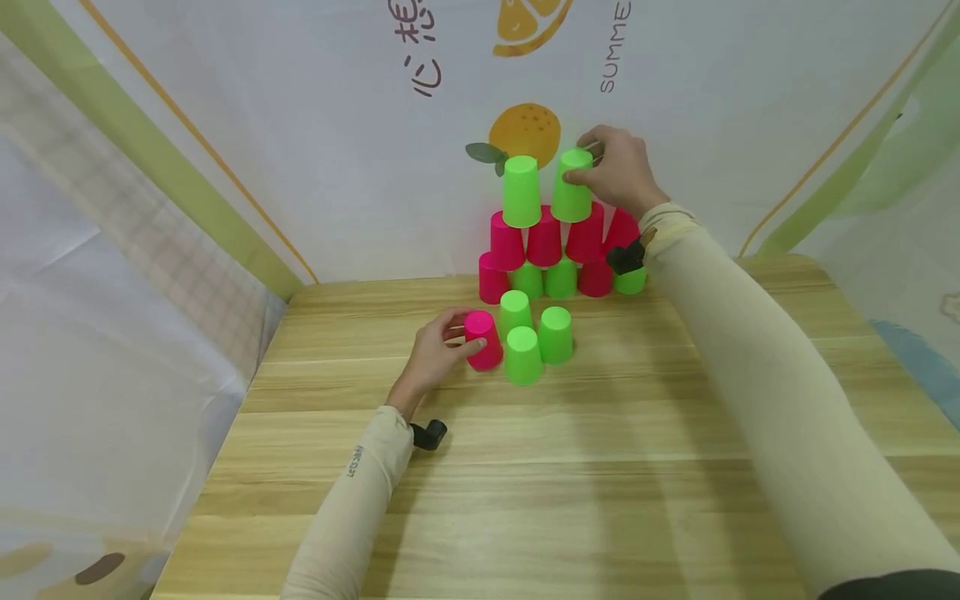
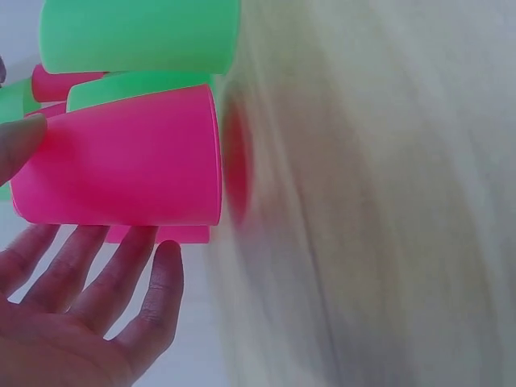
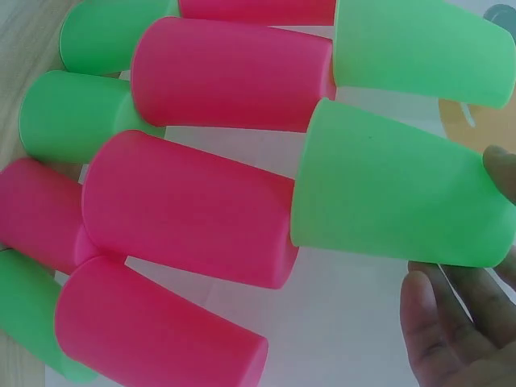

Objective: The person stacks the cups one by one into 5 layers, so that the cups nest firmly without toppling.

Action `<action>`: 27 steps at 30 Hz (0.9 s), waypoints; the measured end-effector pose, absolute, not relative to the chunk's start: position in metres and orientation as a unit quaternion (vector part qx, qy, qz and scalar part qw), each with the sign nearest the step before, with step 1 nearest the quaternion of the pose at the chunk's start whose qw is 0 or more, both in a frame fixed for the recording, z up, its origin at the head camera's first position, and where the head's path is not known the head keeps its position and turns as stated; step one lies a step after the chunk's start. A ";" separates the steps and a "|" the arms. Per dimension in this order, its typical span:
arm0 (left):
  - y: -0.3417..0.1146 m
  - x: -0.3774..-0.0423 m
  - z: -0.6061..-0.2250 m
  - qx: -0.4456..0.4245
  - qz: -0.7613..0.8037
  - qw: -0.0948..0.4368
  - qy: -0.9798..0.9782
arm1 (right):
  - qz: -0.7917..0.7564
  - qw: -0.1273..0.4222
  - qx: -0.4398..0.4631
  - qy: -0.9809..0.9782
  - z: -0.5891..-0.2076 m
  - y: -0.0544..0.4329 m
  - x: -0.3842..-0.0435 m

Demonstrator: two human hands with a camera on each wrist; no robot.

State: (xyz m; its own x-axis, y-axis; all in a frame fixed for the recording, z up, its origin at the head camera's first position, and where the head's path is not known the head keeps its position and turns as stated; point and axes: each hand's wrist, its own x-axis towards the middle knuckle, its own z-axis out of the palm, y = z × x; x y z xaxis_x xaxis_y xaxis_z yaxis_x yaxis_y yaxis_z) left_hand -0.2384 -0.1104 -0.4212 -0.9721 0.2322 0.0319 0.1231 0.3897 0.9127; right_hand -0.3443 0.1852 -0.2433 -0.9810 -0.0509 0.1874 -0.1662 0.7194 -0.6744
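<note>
Left hand (image 1: 435,350) grips a pink cup (image 1: 482,342) from nine o'clock, perhaps avoiding neighbouring green cups (image 1: 523,358); toward one o'clock, right hand (image 1: 621,169) pinches an upper green cup (image 1: 573,197), apparently steadying it over two pink cups (image 1: 544,239).

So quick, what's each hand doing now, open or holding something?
Left hand: holding a pink cup between thumb and fingers.
Right hand: holding a green cup on the stack's top row.
</note>
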 end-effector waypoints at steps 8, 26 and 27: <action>-0.110 -0.236 -0.411 0.123 0.541 0.040 0.831 | 0.371 0.082 0.048 -0.924 -0.245 0.187 -0.345; -0.104 -0.238 -0.368 0.161 0.513 0.033 0.843 | 0.396 0.085 0.052 -0.913 -0.262 0.208 -0.323; -0.103 -0.238 -0.365 0.164 0.512 0.032 0.843 | 0.398 0.087 0.051 -0.912 -0.263 0.209 -0.321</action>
State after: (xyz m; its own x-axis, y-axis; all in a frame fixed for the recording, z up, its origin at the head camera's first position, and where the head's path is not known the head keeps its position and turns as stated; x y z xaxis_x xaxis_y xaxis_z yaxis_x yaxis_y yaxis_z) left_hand -0.2382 -0.1028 -0.3646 -0.9439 0.3100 0.1140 0.2441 0.4224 0.8729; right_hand -0.3206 0.2090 -0.2629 -0.9797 -0.0248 0.1989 -0.1627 0.6774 -0.7174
